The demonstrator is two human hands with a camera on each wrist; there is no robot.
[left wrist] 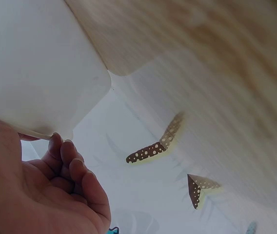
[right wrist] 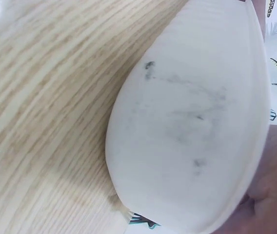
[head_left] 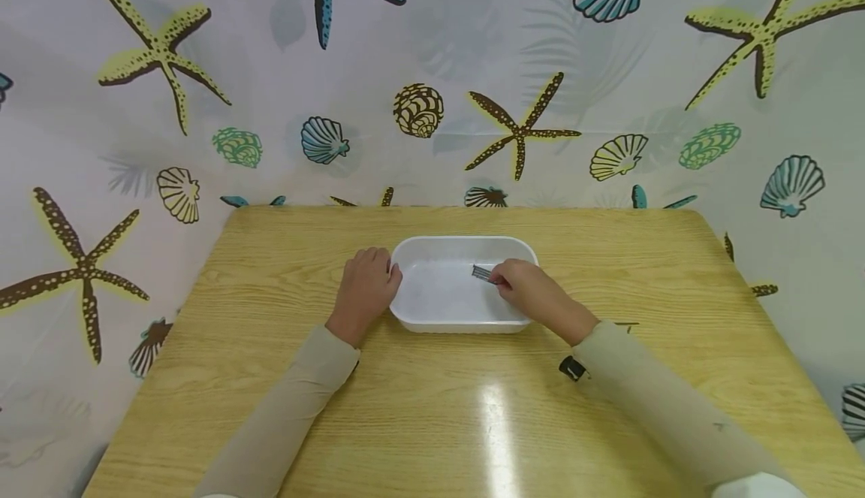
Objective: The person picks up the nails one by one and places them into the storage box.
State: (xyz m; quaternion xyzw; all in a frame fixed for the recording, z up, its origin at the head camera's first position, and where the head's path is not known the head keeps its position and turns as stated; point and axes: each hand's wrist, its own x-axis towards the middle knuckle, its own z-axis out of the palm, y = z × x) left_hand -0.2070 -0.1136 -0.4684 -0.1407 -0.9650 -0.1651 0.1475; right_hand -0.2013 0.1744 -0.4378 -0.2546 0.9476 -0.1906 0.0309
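Note:
A white oblong tray (head_left: 432,295) with rounded corners sits on the wooden table. At its left end my left hand (head_left: 368,284) grips the rim. In the left wrist view the fingertips of that hand (left wrist: 55,185) meet the edge of the tray (left wrist: 36,63), the thumb mostly hidden. Over the tray's right half, my right hand (head_left: 537,295) pinches a small grey strip with dark lines (head_left: 483,273), its far end pointing left. In the right wrist view the outer wall of the tray (right wrist: 187,126) hides the strip and most of that hand (right wrist: 275,180).
The wooden table (head_left: 432,400) extends around the tray on all sides. Behind it hangs a white cloth (head_left: 378,62) printed with starfish and shells. A small black device (head_left: 572,368) shows beneath the right wrist.

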